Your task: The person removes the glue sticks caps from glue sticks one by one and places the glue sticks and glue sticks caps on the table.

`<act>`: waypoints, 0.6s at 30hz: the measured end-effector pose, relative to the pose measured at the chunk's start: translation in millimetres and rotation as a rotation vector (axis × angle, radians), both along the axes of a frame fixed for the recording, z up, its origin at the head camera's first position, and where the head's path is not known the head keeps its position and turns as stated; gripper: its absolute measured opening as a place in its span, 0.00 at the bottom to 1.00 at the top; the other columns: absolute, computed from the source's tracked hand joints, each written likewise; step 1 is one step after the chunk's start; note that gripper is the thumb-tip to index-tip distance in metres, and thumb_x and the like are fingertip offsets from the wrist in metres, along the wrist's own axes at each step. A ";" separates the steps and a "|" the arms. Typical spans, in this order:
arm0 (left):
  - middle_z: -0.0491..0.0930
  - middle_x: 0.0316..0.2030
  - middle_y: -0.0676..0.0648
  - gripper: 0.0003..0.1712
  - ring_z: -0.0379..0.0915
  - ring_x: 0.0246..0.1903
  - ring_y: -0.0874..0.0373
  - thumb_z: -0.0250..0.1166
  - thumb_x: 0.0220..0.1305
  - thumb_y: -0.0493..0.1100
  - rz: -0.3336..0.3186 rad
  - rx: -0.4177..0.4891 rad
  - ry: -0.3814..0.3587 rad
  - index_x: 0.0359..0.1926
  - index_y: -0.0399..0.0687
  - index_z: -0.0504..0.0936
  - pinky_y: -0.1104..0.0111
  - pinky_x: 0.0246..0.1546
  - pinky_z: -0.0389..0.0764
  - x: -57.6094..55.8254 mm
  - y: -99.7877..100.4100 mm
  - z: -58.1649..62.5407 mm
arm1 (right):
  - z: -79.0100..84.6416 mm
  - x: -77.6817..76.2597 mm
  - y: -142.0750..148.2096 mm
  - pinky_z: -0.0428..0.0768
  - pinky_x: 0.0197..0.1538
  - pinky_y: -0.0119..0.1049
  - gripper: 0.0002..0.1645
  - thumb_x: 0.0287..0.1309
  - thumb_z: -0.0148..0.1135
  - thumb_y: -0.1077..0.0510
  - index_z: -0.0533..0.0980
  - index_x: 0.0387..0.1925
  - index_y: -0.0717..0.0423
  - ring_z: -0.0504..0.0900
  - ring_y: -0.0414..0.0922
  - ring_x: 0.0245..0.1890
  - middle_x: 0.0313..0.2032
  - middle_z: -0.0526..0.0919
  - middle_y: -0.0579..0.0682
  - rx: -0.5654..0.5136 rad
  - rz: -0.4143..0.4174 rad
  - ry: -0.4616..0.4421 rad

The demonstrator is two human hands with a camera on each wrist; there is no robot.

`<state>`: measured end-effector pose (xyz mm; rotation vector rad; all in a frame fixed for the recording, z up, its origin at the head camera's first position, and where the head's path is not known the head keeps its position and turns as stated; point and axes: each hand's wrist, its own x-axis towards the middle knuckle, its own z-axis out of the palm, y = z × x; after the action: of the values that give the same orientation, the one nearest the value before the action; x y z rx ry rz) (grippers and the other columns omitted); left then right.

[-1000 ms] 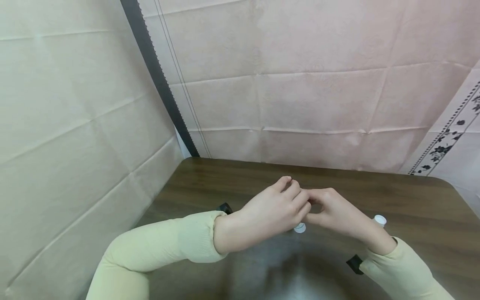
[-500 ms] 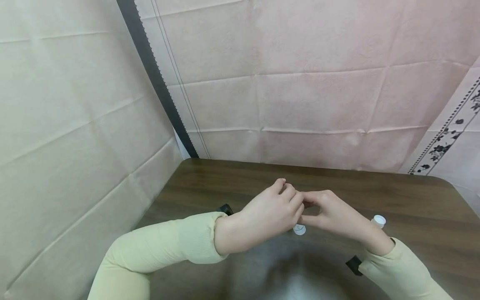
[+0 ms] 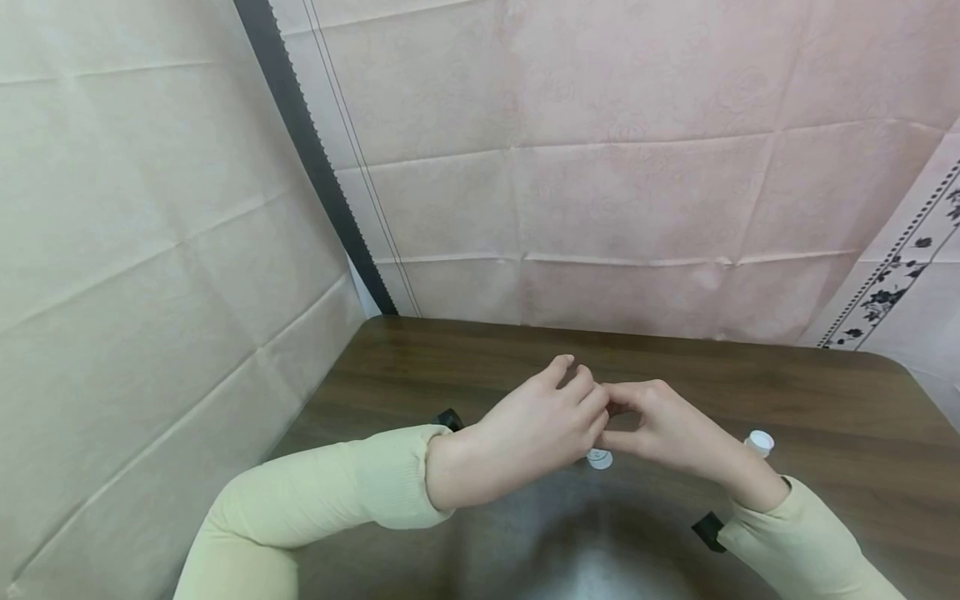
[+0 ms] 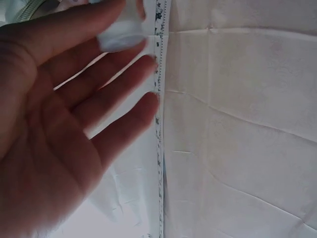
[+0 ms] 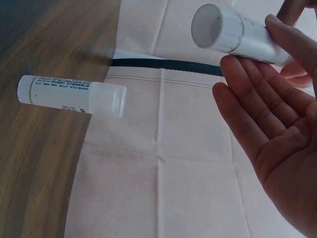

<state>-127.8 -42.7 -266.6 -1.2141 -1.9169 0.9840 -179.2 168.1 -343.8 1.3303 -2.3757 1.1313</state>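
Both hands meet over the table, holding a white glue stick raised above it. The right hand pinches its body between thumb and fingers, the other fingers loosely extended in the right wrist view. At the opposite end, the left hand pinches its pale end between thumb and index finger; the remaining fingers are spread. In the head view the fingers cover most of the stick, and only its round white base shows. A second glue stick, with print and a translucent cap, stands upright on the table.
The dark wood table has rounded far corners. Pinkish cloth hangs behind it, and pale cloth hangs at the left. Behind the right wrist, the second stick's white top shows in the head view.
The joined hands have shifted slightly left and a little down since a second ago, still holding the glue stick. Over the last half second they are nearly still.
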 end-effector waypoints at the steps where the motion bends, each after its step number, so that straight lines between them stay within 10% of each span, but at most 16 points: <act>1: 0.80 0.45 0.54 0.09 0.77 0.50 0.56 0.61 0.68 0.44 -0.021 0.005 0.008 0.46 0.58 0.83 0.61 0.59 0.74 -0.7 -0.2 0.1 | 0.4 0.1 0.0 0.81 0.40 0.28 0.17 0.52 0.75 0.66 0.82 0.42 0.48 0.83 0.33 0.35 0.35 0.86 0.37 0.001 -0.005 0.008; 18: 0.80 0.41 0.54 0.08 0.79 0.49 0.56 0.60 0.66 0.43 -0.079 0.005 0.016 0.42 0.57 0.83 0.60 0.57 0.75 -5.6 -4.0 -0.9 | -1.1 0.4 -2.8 0.81 0.39 0.29 0.15 0.53 0.75 0.63 0.82 0.40 0.46 0.82 0.33 0.34 0.34 0.85 0.34 0.010 0.002 -0.018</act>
<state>-133.4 -46.7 -267.5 -1.2654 -1.8439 0.9440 -178.8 165.3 -344.9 1.3317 -2.3963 1.1388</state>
